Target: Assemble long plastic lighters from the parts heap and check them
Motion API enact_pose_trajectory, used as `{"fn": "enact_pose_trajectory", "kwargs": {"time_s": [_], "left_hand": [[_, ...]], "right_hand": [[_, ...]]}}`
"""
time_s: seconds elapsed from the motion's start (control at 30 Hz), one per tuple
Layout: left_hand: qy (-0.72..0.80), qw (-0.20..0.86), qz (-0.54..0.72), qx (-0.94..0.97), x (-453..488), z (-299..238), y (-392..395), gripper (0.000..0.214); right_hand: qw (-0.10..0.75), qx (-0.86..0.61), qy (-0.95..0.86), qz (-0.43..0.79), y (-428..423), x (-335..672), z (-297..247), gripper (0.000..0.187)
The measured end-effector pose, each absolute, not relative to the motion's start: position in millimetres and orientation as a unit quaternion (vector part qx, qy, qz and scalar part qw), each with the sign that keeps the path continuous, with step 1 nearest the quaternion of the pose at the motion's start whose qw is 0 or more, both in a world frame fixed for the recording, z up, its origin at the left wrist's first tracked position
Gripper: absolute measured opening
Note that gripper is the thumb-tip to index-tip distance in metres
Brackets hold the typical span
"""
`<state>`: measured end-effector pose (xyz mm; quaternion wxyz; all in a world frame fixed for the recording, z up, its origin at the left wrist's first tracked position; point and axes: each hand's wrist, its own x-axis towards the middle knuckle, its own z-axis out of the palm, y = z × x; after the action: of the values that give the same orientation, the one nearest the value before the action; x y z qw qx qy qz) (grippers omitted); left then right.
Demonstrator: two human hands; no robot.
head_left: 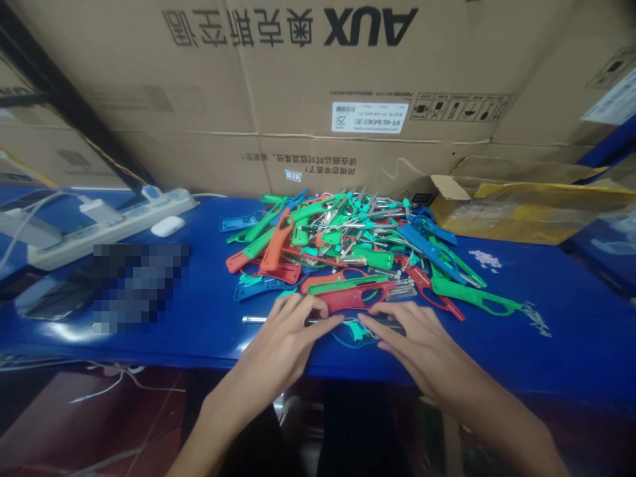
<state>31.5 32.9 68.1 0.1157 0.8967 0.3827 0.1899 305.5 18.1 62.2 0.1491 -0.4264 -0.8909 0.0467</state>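
Note:
At the table's front edge lies a long-necked utility lighter with an open blue shell [355,342], a teal trigger piece [356,330] and a metal tube [254,320] pointing left. My left hand [295,326] is closed on its left part, thumb and index finger near the trigger piece. My right hand [410,329] grips the other end, with its thumb close to the same piece. Fingers cover much of the lighter's middle and right end. Just beyond my fingertips is a red lighter shell [355,296], part of a heap of green, orange, red and blue lighter parts [318,232].
An open cardboard box with yellow tape [517,212] stands at the back right. Small pale pink pieces [485,259] and thin metal bits [536,319] lie at right. On the left are a power strip [114,228], a white earbud case [167,226] and a dark phone [57,291]. Large cartons [298,86] wall the back.

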Motion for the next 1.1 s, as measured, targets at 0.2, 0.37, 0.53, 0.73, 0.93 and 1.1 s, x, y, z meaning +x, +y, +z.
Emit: {"fn": "enact_pose_trajectory", "kwargs": {"time_s": [0.2,0.37,0.53,0.73,0.93,1.1], "left_hand": [[0.391,0.108,0.179,0.896,31.3,65.7,32.9,0.053],[0.392,0.111,0.16,0.899,31.5,67.0,32.9,0.067],[0.407,0.131,0.161,0.89,32.9,68.0,35.0,0.071],[0.414,0.138,0.165,0.885,32.2,66.5,34.8,0.071],[0.418,0.075,0.155,0.892,33.7,61.3,33.3,0.067],[0.402,0.063,0.167,0.898,31.2,59.7,31.8,0.066]], "right_hand": [[0.134,-0.417,-0.892,0.116,25.8,305.5,67.8,0.046],[0.132,-0.429,-0.879,0.159,25.5,305.6,64.4,0.045],[0.129,-0.446,-0.86,0.213,24.4,304.0,67.1,0.042],[0.133,-0.448,-0.859,0.212,26.9,301.3,70.0,0.038],[0.138,-0.441,-0.875,0.145,26.4,299.9,62.2,0.043],[0.143,-0.429,-0.887,0.092,25.2,300.0,57.6,0.043]]}}
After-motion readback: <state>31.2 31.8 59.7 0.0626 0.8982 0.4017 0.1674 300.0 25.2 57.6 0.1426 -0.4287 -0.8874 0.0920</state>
